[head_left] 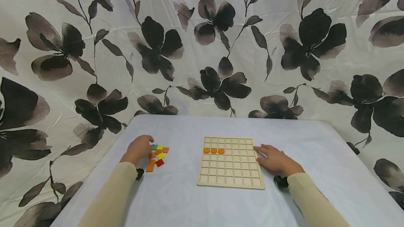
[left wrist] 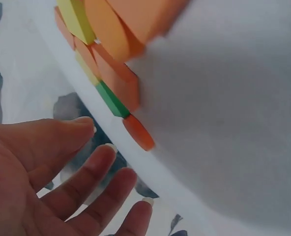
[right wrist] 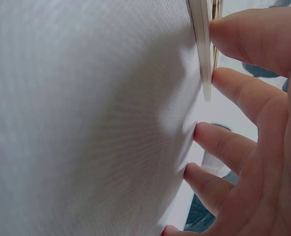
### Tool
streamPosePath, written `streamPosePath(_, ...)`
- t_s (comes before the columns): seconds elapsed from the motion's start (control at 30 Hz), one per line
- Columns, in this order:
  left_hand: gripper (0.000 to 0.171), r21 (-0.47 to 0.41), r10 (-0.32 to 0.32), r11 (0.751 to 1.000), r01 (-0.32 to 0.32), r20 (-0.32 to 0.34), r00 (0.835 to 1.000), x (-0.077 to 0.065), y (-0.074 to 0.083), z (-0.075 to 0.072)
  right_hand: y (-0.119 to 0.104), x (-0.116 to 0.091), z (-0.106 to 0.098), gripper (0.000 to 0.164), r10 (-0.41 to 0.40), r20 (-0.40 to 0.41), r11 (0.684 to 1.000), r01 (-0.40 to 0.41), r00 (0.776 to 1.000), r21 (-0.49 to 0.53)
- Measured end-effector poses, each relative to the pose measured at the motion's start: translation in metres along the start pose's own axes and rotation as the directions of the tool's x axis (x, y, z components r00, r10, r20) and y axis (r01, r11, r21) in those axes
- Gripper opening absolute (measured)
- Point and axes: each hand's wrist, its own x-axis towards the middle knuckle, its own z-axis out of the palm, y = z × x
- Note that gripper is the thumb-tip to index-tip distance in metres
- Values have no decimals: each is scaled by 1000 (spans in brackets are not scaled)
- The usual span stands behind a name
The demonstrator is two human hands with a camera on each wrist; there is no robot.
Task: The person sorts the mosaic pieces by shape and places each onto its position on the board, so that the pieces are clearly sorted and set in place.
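Observation:
A wooden grid board lies flat on the table, with three orange round discs side by side in its second row from the top, at the left. My right hand is at the board's right edge. In the right wrist view, its thumb and a finger touch the board's edge, while other fingertips rest on the cloth. At the far left of the loose pieces is my left hand. The left wrist view shows its fingers spread and holding nothing, near an orange disc and a green tile.
Loose red, yellow, green and orange pieces lie in a small group left of the board, some overlapping. White cloth covers the table. A floral curtain hangs behind the table's far edge.

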Motion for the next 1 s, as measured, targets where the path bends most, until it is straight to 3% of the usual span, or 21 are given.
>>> streamPosePath(0.43, 35, -8, -30, 1000, 31, 50, 998, -1, -9, 0, 0, -1, -2, 57, 9, 5, 1000, -9, 1000, 2)
streamPosePath(1.0, 24, 5, -23, 1000, 23, 31, 999, 6, -15, 6, -1, -1, -1, 57, -2, 0, 1000, 2, 1000, -7)
